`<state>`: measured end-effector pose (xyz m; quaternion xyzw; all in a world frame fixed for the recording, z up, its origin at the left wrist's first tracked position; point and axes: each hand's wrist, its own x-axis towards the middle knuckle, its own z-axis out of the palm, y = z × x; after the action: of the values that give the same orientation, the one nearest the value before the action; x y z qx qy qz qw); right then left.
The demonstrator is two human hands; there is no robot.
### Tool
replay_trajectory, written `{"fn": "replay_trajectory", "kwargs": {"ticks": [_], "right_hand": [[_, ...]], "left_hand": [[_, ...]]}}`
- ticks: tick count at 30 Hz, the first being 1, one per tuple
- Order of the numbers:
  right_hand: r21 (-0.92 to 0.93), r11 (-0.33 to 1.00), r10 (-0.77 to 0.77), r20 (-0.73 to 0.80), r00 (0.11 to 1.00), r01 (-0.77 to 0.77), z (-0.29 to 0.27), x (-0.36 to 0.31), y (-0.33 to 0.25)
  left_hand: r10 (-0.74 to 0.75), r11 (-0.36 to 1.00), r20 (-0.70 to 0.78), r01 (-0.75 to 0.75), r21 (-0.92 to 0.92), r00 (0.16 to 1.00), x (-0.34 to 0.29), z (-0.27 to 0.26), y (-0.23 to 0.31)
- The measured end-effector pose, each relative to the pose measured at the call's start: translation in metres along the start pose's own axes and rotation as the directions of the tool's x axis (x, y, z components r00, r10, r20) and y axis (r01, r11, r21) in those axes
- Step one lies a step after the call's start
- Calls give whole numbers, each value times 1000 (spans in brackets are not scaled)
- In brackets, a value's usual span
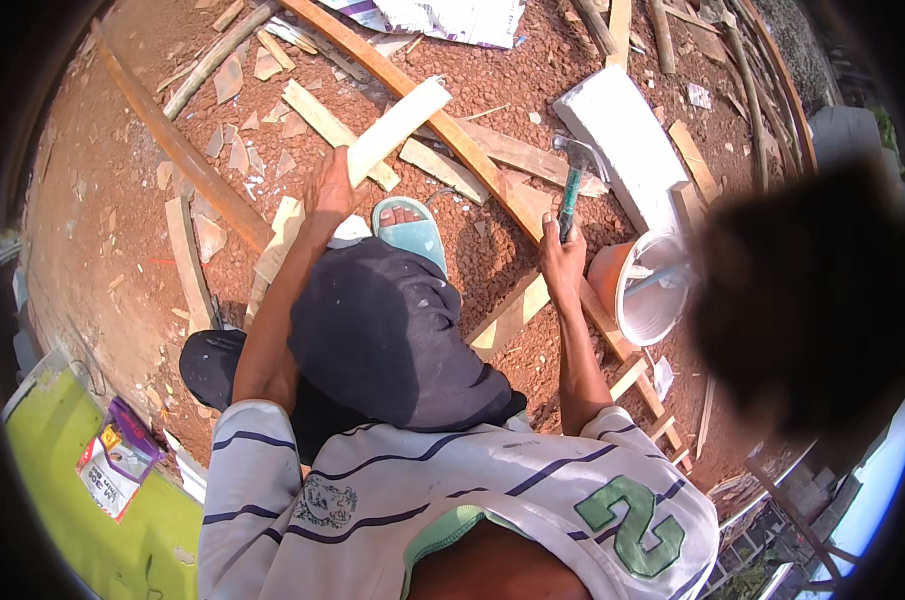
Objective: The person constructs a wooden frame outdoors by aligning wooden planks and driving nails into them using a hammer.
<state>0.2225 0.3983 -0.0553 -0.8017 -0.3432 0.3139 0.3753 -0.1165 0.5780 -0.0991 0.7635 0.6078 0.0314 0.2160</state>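
Observation:
My left hand [330,190] grips the near end of a short, pale wooden board [400,128], tilted up and away to the right. In my right hand [562,258] a claw hammer [571,188] stands upright, its green handle in my fingers and its metal head at the top. A long, narrow timber [487,172] runs diagonally between the two hands, from the far left down to the near right. Under the left hand's board, another pale wood strip [322,122] lies on the ground. My foot in a light-blue slipper [414,240] is between the hands.
Just right of the hammer, a tipped bucket [634,290] holds a bluish object. Beyond it lies a long white block [627,145]. Broken tile pieces [238,155] and wood offcuts [189,260] litter the reddish soil. A dark blurred shape [802,310] covers the right side.

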Motion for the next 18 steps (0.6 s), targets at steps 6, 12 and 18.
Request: {"fn": "replay_trajectory", "kwargs": {"ticks": [6,12,18], "right_hand": [[-78,997,15,28,999,-13,20,-58,-24],[112,970,-189,-206,960,215,3,-70,-29],[-8,1000,-20,-37,999,20,-20,-45,-51]], "left_hand": [[359,863,-81,-364,-350,930,-16,-35,74],[271,696,381,94,-712,884,-30,-24,84],[394,637,607,272,-722,690,-24,-25,105]]}}
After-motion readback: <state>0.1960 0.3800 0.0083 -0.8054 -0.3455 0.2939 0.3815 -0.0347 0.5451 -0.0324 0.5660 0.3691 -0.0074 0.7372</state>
